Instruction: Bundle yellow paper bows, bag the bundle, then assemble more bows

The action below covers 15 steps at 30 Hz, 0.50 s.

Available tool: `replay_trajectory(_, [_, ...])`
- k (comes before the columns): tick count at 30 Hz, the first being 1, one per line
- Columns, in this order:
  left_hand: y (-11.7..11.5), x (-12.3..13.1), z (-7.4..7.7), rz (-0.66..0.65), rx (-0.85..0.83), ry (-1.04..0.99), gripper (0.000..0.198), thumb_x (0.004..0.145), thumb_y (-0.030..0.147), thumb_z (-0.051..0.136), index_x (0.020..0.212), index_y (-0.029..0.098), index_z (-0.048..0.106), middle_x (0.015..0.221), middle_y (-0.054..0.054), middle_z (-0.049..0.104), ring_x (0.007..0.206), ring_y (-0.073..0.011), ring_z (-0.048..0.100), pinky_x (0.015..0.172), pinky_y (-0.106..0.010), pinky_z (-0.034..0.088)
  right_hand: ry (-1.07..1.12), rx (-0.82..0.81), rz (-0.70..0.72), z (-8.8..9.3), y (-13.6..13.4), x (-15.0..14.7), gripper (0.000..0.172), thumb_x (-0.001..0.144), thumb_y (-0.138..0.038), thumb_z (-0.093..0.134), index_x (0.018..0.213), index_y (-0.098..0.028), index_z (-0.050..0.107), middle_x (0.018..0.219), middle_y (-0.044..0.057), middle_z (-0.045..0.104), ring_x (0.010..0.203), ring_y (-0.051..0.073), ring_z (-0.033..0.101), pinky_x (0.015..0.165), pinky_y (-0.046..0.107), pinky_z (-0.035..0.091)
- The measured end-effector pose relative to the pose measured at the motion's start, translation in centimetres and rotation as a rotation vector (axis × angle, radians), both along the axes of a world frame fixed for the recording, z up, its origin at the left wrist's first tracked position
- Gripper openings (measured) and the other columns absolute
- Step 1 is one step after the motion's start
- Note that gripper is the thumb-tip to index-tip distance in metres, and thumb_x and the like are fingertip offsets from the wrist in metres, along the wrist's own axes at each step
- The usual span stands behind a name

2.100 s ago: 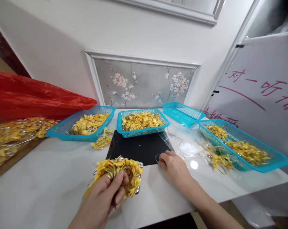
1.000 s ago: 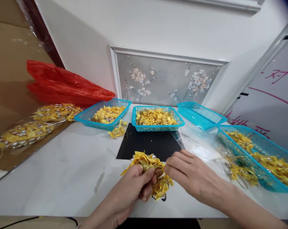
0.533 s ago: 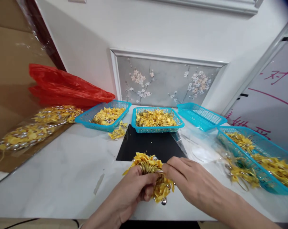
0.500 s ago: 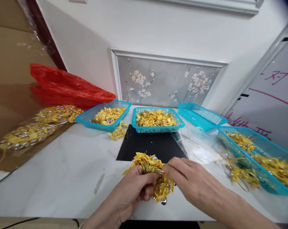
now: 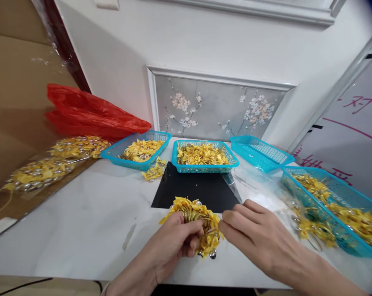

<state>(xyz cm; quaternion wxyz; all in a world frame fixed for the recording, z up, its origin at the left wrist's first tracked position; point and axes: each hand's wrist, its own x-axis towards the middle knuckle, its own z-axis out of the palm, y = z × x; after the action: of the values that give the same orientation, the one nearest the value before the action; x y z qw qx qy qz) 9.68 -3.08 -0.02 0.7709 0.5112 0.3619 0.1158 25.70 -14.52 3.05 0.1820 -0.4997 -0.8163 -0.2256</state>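
Note:
My left hand is closed around a bundle of yellow ribbon bows on gold cord loops. The looped cords fan out above my left thumb, and a few round silver bells or beads hang at the lower edge. My right hand is beside the bundle's right edge, fingers bent and pressed together against a yellow ribbon. What its fingertips pinch is hidden. Both hands are above the front of the white marbled table, just nearer than a black mat.
Blue baskets hold yellow bows at the left, centre and right. Another blue basket stands at back right. Loose bows and clear plastic lie between them. Bagged bows and a red bag are far left.
My right hand has shifted slightly right, from over the cord loops to the bundle's outer edge. My left hand keeps its hold. The view has moved a little.

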Motion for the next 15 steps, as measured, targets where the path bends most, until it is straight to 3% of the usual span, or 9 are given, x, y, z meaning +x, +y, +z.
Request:
replay_trajectory(8, [0.01, 0.02, -0.23, 0.021, 0.012, 0.013, 0.027, 0.068, 0.038, 0.066, 0.056, 0.015, 0.057, 0.035, 0.005, 0.047, 0.036, -0.0058, 0.035, 0.042, -0.021, 0.026, -0.09, 0.031, -0.05, 0.22, -0.38, 0.4, 0.041, 0.1, -0.01, 0.028, 0.075, -0.016, 0.06, 0.078, 0.005, 0.062, 0.062, 0.017, 0.042, 0.06, 0.035, 0.023])
replay_trajectory(15, [0.14, 0.35, 0.02, 0.023, -0.007, 0.02, 0.029, 0.067, 0.041, 0.066, 0.059, 0.014, 0.06, 0.035, 0.004, 0.048, 0.035, -0.005, 0.036, 0.041, -0.018, 0.027, -0.101, -0.044, -0.045, -0.11, -0.33, 0.08, 0.04, 0.1, -0.012, 0.027, 0.076, -0.017, 0.058, 0.076, 0.003, 0.058, 0.06, 0.018, 0.038, 0.059, 0.035, 0.02])
